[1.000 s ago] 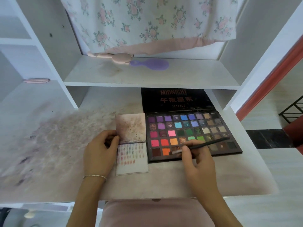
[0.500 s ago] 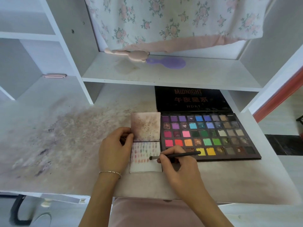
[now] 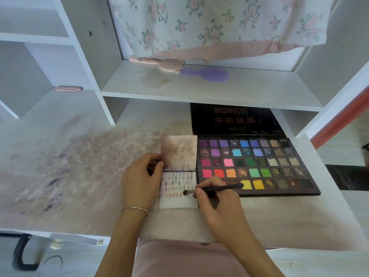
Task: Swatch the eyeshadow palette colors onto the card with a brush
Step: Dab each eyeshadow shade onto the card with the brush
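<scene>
The right hand [image 3: 217, 202] is keeping its grip pinched round the brush [image 3: 215, 189], whose tip is resting on the card [image 3: 177, 200] near its right edge, while the left hand [image 3: 139, 182] is holding the card's left edge with fingers curled. The card is lying on the stained counter [image 3: 79, 166], with a speckled flap just behind it. Touching the card's right side, the eyeshadow palette [image 3: 257, 166] is lying open, its dark lid [image 3: 235, 118] beyond, under the shelf [image 3: 199, 88].

- Our right hand [image 3: 217, 200] is covering the eyeshadow palette [image 3: 257, 166]'s bottom-left pans.
- Our left hand [image 3: 139, 184] is hiding the card [image 3: 177, 188]'s left edge.
- The floral curtain [image 3: 209, 23] is running off the top.
</scene>
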A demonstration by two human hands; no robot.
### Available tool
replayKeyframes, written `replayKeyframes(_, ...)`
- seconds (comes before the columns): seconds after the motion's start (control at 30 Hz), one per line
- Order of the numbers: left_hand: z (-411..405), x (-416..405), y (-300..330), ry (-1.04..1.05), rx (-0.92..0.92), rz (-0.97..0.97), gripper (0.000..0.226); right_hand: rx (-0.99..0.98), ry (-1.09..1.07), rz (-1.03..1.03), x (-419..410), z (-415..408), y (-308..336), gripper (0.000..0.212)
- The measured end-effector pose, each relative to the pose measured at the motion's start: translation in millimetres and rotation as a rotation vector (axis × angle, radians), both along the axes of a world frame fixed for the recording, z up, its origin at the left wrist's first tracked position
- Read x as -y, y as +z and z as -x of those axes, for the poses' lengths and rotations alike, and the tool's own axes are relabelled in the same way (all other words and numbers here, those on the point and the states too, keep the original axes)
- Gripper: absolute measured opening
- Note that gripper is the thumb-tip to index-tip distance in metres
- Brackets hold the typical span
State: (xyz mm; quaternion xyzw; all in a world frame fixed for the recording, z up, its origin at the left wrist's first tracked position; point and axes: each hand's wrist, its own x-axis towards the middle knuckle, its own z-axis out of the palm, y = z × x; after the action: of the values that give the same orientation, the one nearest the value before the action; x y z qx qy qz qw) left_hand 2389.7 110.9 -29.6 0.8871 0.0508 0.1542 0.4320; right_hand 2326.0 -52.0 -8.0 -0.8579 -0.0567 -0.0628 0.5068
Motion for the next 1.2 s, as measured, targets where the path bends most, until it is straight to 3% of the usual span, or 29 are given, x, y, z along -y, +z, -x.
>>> replayKeyframes(1.2, 0.5, 0.5, 0.3, -0.007, 0.018, -0.001, 0.012, -0.042, 0.017, -0.006, 0.4, 0.5, 0.2, 0.027)
